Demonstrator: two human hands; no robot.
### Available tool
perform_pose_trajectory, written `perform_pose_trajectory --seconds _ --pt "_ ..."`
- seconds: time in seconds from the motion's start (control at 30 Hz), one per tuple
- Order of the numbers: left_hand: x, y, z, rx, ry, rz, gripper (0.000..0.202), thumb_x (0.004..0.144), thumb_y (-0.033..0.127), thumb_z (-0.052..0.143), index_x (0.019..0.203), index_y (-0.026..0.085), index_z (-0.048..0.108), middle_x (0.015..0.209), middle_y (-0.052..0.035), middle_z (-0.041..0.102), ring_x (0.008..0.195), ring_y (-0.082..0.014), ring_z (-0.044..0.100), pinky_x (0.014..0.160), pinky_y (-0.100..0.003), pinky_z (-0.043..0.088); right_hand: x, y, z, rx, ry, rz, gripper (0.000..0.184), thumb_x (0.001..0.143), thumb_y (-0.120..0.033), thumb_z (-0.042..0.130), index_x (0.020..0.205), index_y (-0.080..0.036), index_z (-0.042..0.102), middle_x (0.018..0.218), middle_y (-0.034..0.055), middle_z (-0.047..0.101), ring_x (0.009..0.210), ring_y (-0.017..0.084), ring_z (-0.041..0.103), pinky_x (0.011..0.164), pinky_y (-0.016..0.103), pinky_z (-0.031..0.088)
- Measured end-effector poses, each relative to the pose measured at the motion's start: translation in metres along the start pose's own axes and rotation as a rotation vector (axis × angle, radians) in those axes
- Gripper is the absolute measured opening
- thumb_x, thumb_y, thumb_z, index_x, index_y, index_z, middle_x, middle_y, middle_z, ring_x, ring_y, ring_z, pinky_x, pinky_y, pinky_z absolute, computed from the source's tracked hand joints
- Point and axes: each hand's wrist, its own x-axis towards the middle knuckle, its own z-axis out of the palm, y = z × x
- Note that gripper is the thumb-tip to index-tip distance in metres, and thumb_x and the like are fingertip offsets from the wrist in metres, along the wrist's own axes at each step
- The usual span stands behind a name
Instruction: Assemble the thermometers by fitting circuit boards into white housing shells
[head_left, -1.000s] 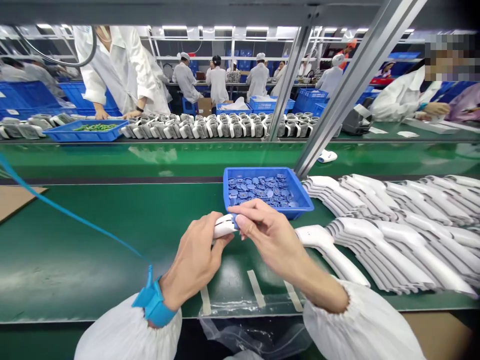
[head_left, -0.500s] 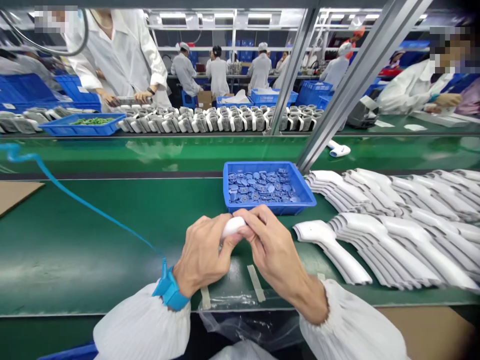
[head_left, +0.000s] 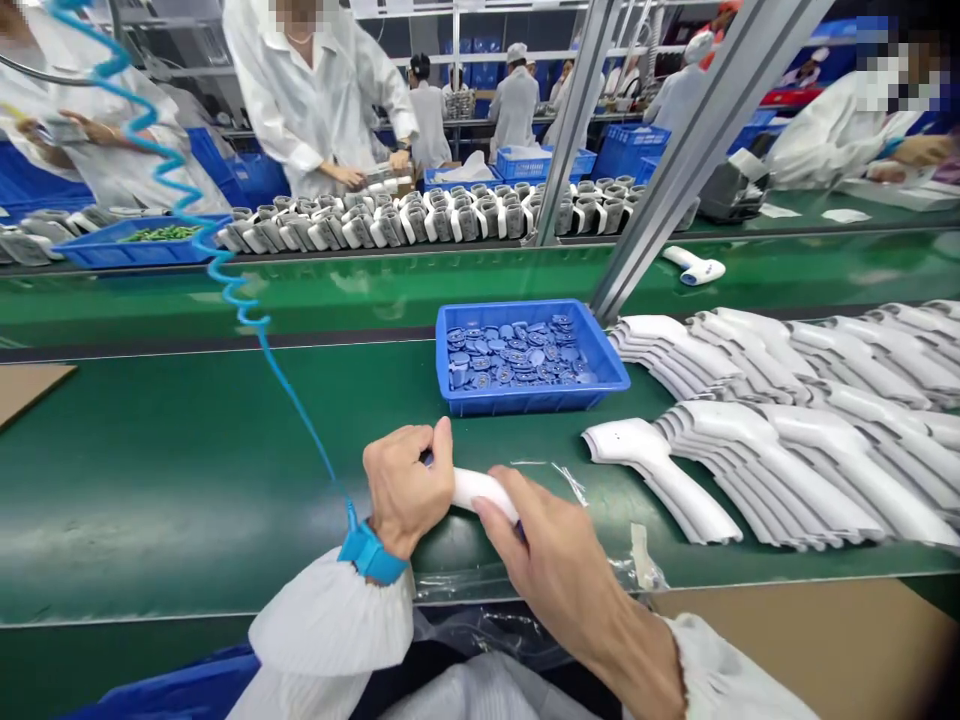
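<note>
My left hand is closed around one end of a white plastic housing, its thumb pointing up. My right hand grips the other end, with the thumb along the near side. Only the smooth white middle of the housing shows, with dark blue bits beside the fingers; the ends are hidden. Beyond the hands stands a blue bin of small blue plastic parts. To the right, curved white shells lie nested in rows on the green bench.
A blue coiled cord runs to a strap on my left wrist. Metal posts rise behind the bin. A white gun-shaped device lies on the green strip. Across it, co-workers stand behind rows of grey-and-white parts.
My hands have moved lower and farther apart along the housing, so more of its white body shows. The view has shifted, and white strips on the bench show beyond my right hand.
</note>
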Motion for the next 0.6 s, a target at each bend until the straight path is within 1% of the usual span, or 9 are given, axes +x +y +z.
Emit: perform_pose_trajectory --seconds 0.1,0.17,0.23,0.3,0.33,0.37,0.43,0.53,0.6 --pt "-0.003 -0.003 -0.01 -0.011 -0.153 -0.022 0.051 0.096 0.04 0.048 0.05 0.018 0.052 0.05 -0.0009 0.052 0.051 -0.0129 0.046 0.058 -0.029 0.034 -0.001 -0.002 0.003 0.117 -0.039 0.15 0.031 0.1 -0.042 0.041 0.096 -0.02 0.062 0.065 0.0011 0.063 0.053 0.017 0.056 0.049 0.028 0.035" --pt "-0.012 -0.007 -0.021 -0.092 -0.226 0.002 0.038 0.095 0.041 0.051 0.069 0.018 0.065 0.071 -0.0035 0.066 0.069 -0.017 0.059 0.069 -0.029 0.044 0.002 0.001 0.002 0.35 -0.124 0.454 0.037 0.098 -0.049 0.04 0.079 -0.022 0.057 0.054 -0.0025 0.053 0.046 0.014 0.048 0.047 0.027 0.033" --pt "-0.024 -0.012 -0.028 -0.219 -0.177 0.039 0.026 0.094 0.04 0.054 0.087 0.019 0.067 0.097 -0.0068 0.07 0.093 -0.0206 0.063 0.084 -0.032 0.048 0.006 0.005 0.002 0.653 -0.239 0.843 0.042 0.096 -0.054 0.038 0.07 -0.023 0.048 0.048 -0.006 0.042 0.037 0.01 0.034 0.04 0.025 0.026" --pt "-0.03 -0.016 -0.028 -0.327 -0.03 -0.04 0.029 0.096 0.039 0.05 0.08 0.018 0.063 0.092 -0.007 0.068 0.09 -0.0196 0.063 0.082 -0.031 0.049 0.009 0.007 0.005 0.885 -0.42 1.091 0.046 0.095 -0.059 0.035 0.07 -0.023 0.049 0.047 -0.0074 0.039 0.032 0.008 0.022 0.035 0.023 0.017" --pt "-0.03 -0.018 -0.026 -0.357 0.036 -0.124 0.037 0.098 0.04 0.047 0.07 0.018 0.059 0.079 -0.0052 0.066 0.077 -0.0176 0.061 0.074 -0.029 0.048 0.009 0.006 0.007 0.937 -0.497 1.096 0.048 0.095 -0.061 0.035 0.074 -0.022 0.052 0.048 -0.0069 0.042 0.032 0.007 0.022 0.034 0.023 0.016" --pt "-0.028 -0.02 -0.023 -0.371 0.081 -0.21 0.045 0.099 0.042 0.045 0.063 0.019 0.056 0.067 -0.0031 0.061 0.065 -0.0154 0.057 0.065 -0.028 0.046 0.01 0.004 0.009 0.938 -0.538 1.024 0.049 0.094 -0.063 0.036 0.081 -0.02 0.057 0.051 -0.0055 0.048 0.032 0.008 0.026 0.034 0.023 0.018" --pt "-0.018 -0.023 -0.014 -0.356 0.11 -0.318 0.052 0.098 0.046 0.045 0.055 0.019 0.054 0.053 -0.0002 0.053 0.052 -0.0128 0.048 0.055 -0.027 0.039 0.01 -0.002 0.014 0.79 -0.513 0.746 0.046 0.094 -0.061 0.043 0.098 -0.019 0.063 0.06 -0.0021 0.059 0.038 0.01 0.04 0.039 0.024 0.027" --pt "-0.002 -0.027 -0.005 -0.274 0.099 -0.297 0.053 0.092 0.045 0.056 0.046 0.019 0.052 0.045 0.0014 0.049 0.047 -0.0111 0.044 0.052 -0.028 0.034 0.008 -0.014 0.022 0.395 -0.439 0.338 0.032 0.098 -0.044 0.045 0.099 -0.02 0.067 0.064 -0.0001 0.063 0.052 0.013 0.053 0.051 0.026 0.029" --pt "0.004 -0.029 -0.002 -0.214 0.126 -0.253 0.052 0.09 0.038 0.057 0.043 0.019 0.05 0.043 0.0014 0.048 0.045 -0.0107 0.045 0.052 -0.028 0.034 0.007 -0.021 0.028 0.164 -0.44 0.22 0.037 0.102 -0.038 0.038 0.094 -0.019 0.068 0.064 0.0028 0.064 0.055 0.016 0.056 0.054 0.029 0.025"
